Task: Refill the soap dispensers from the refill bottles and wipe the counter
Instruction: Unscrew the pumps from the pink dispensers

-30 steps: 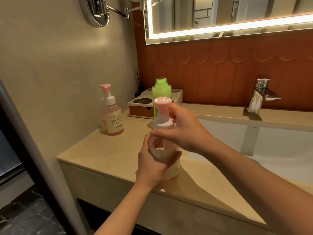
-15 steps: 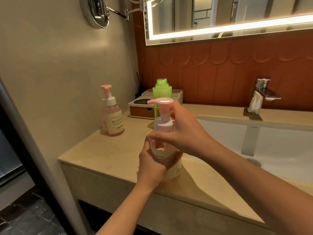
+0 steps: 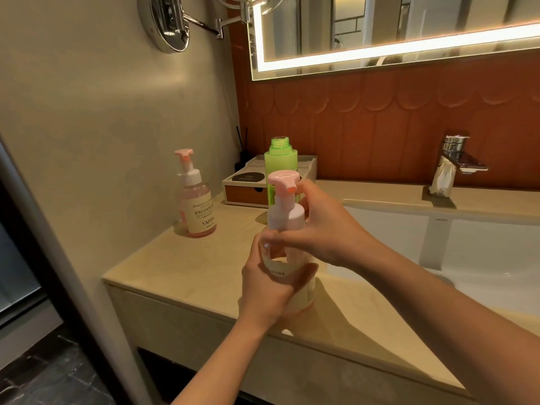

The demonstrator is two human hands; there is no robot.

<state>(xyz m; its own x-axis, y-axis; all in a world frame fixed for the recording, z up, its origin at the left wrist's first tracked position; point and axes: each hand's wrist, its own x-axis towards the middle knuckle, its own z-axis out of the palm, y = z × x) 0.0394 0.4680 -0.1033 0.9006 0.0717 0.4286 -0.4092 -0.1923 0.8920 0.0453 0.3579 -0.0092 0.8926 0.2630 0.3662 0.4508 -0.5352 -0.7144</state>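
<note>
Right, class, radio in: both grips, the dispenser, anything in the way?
Left grip holds dispenser body, upright near counter edge. Right grip pinches its white pump collar. Uncapped green refill bottle just behind; nothing blocking.

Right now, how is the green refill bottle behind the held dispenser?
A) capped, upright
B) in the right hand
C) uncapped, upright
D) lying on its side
C: the green refill bottle stands upright on the counter behind the soap dispenser, its threaded neck open, no cap.

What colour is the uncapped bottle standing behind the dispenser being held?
Bright green; the uncapped bottle shows best in the head view.
</note>
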